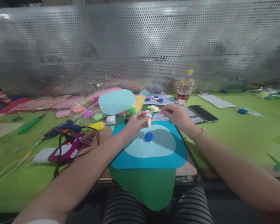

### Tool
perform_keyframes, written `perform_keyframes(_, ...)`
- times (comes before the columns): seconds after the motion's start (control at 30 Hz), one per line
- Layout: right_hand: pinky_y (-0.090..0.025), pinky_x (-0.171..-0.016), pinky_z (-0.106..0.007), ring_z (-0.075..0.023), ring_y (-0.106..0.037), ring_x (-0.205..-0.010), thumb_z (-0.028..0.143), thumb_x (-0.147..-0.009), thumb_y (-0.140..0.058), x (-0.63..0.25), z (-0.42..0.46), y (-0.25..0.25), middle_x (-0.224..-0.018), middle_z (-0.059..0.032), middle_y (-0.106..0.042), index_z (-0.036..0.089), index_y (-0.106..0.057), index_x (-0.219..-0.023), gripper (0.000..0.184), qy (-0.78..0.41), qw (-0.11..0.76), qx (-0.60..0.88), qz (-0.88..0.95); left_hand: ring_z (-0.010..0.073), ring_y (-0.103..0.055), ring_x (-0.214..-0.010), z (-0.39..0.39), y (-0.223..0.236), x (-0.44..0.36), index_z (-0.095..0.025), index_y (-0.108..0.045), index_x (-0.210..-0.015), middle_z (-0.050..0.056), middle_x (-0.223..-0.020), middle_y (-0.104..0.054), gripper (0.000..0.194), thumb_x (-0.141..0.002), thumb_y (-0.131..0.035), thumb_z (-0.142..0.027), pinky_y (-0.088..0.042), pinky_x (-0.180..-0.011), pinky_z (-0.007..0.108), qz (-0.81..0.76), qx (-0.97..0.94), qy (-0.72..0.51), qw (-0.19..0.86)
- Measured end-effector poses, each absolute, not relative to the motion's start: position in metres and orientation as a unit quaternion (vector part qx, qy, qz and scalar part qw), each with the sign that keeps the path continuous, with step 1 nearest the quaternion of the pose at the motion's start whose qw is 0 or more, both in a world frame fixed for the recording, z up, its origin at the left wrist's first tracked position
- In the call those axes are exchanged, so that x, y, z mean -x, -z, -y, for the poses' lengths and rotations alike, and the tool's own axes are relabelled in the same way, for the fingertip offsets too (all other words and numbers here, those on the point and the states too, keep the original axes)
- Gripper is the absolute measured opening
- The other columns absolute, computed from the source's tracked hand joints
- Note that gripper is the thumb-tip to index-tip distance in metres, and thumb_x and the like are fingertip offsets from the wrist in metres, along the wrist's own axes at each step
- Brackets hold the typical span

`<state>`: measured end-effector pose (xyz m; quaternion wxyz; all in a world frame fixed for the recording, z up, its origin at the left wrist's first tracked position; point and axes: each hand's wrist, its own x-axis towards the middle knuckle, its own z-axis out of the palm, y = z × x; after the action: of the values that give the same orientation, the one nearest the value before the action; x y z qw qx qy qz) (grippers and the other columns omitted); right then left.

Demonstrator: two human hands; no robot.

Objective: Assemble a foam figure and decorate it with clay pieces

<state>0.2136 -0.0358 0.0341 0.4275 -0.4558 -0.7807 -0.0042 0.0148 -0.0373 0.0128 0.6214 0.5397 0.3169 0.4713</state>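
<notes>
My left hand [138,123] pinches a small pale pink clay figure [149,119] upright between thumb and fingertips. To its right, my right hand [175,114] has its thumb and index finger closed together near a packet of pale yellow clay [153,108]. Whatever may be between those fingertips is too small to make out. Beneath the hands lies a light blue paper oval [135,150] on a larger blue paper sheet [180,158], with green paper [144,186] under it hanging over the table edge. A round blue clay piece [148,136] rests on the oval.
On the left are a purple power strip [67,151], a dark blue glue gun [62,128], cables and a green cutter [31,123]. Bagged clay and another light blue paper oval [116,102] lie behind. A bottle [185,87] and a phone [203,113] sit right. Perforated metal [140,46] stands behind.
</notes>
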Motion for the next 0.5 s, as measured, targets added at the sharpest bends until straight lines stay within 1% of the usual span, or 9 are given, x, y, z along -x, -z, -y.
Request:
perform_keyframes(0.07, -0.039, -0.049, -0.025, -0.0136, -0.052, -0.05, 0.035, -0.079, -0.06, -0.224, 0.027, -0.032, -0.054, -0.0019, -0.06, 0.016, -0.064, -0.062, 0.025, -0.002, 0.376, 0.517, 0.769, 0.0207, -0.062, -0.091, 0.033, -0.01, -0.013, -0.016, -0.059, -0.091, 0.007, -0.086, -0.068, 0.032, -0.066, -0.072, -0.032, -0.047, -0.081, 0.038, -0.333, -0.543, -0.481, 0.602)
perform_keyframes(0.13, -0.037, -0.049, -0.026, -0.0147, -0.051, -0.049, 0.032, -0.081, -0.056, -0.234, 0.018, -0.028, -0.051, -0.0027, -0.057, 0.016, -0.063, -0.06, 0.028, 0.022, 0.326, 0.556, 0.764, 0.0204, -0.063, -0.089, 0.029, -0.008, -0.011, -0.016, -0.059, -0.091, 0.006, -0.084, -0.067, 0.034, -0.065, -0.073, -0.033, -0.047, -0.081, 0.038, -0.343, -0.551, -0.482, 0.588)
perform_keyframes(0.17, -0.04, -0.052, -0.028, -0.0166, -0.053, -0.054, 0.026, -0.082, -0.053, -0.238, 0.014, -0.026, -0.056, -0.0051, -0.059, 0.015, -0.065, -0.064, 0.025, 0.049, 0.31, 0.564, 0.764, 0.0203, -0.063, -0.089, 0.027, -0.007, -0.01, -0.016, -0.059, -0.091, 0.006, -0.084, -0.067, 0.034, -0.066, -0.073, -0.034, -0.047, -0.081, 0.037, -0.347, -0.557, -0.479, 0.583)
perform_keyframes(0.23, -0.045, -0.062, -0.032, -0.0215, -0.06, -0.071, 0.014, -0.081, -0.047, -0.243, 0.009, -0.021, -0.083, -0.0131, -0.064, 0.012, -0.068, -0.078, 0.022, 0.104, 0.308, 0.548, 0.77, 0.0203, -0.063, -0.089, 0.025, -0.007, -0.008, -0.016, -0.059, -0.091, 0.006, -0.087, -0.067, 0.034, -0.067, -0.072, -0.036, -0.047, -0.08, 0.036, -0.352, -0.569, -0.469, 0.577)
perform_keyframes(0.3, -0.048, -0.072, -0.036, -0.0245, -0.06, -0.086, 0.011, -0.08, -0.045, -0.241, 0.009, -0.017, -0.11, -0.0182, -0.056, 0.011, -0.067, -0.091, 0.025, 0.131, 0.331, 0.511, 0.782, 0.0204, -0.063, -0.09, 0.023, -0.007, -0.006, -0.016, -0.059, -0.091, 0.007, -0.09, -0.066, 0.034, -0.068, -0.071, -0.038, -0.048, -0.079, 0.035, -0.354, -0.58, -0.458, 0.573)
perform_keyframes(0.33, -0.048, -0.075, -0.037, -0.0245, -0.059, -0.09, 0.011, -0.08, -0.045, -0.237, 0.012, -0.016, -0.117, -0.0181, -0.052, 0.012, -0.066, -0.097, 0.027, 0.126, 0.344, 0.484, 0.794, 0.0202, -0.063, -0.09, 0.023, -0.007, -0.005, -0.016, -0.06, -0.091, 0.008, -0.092, -0.066, 0.034, -0.068, -0.07, -0.038, -0.048, -0.079, 0.035, -0.354, -0.584, -0.455, 0.572)
perform_keyframes(0.4, -0.05, -0.077, -0.037, -0.0218, -0.059, -0.09, 0.014, -0.084, -0.043, -0.225, 0.02, -0.016, -0.119, -0.0153, -0.05, 0.016, -0.058, -0.115, 0.034, 0.087, 0.362, 0.412, 0.832, 0.0192, -0.062, -0.087, 0.023, -0.007, -0.005, -0.016, -0.06, -0.09, 0.007, -0.091, -0.065, 0.033, -0.068, -0.07, -0.038, -0.048, -0.077, 0.033, -0.347, -0.591, -0.449, 0.573)
perform_keyframes(0.47, -0.051, -0.074, -0.038, -0.0217, -0.058, -0.091, 0.018, -0.087, -0.042, -0.212, 0.031, -0.018, -0.121, -0.0154, -0.048, 0.019, -0.044, -0.131, 0.044, 0.066, 0.337, 0.359, 0.868, 0.017, -0.061, -0.082, 0.025, -0.007, -0.006, -0.016, -0.061, -0.087, 0.005, -0.081, -0.064, 0.03, -0.069, -0.07, -0.037, -0.048, -0.075, 0.031, -0.33, -0.595, -0.441, 0.585)
perform_keyframes(0.5, -0.052, -0.072, -0.039, -0.0219, -0.058, -0.09, 0.02, -0.088, -0.041, -0.206, 0.036, -0.019, -0.122, -0.0158, -0.047, 0.02, -0.04, -0.134, 0.046, 0.068, 0.319, 0.35, 0.878, 0.0156, -0.06, -0.078, 0.026, -0.007, -0.006, -0.016, -0.061, -0.086, 0.003, -0.074, -0.063, 0.028, -0.069, -0.07, -0.037, -0.048, -0.074, 0.031, -0.321, -0.596, -0.436, 0.593)
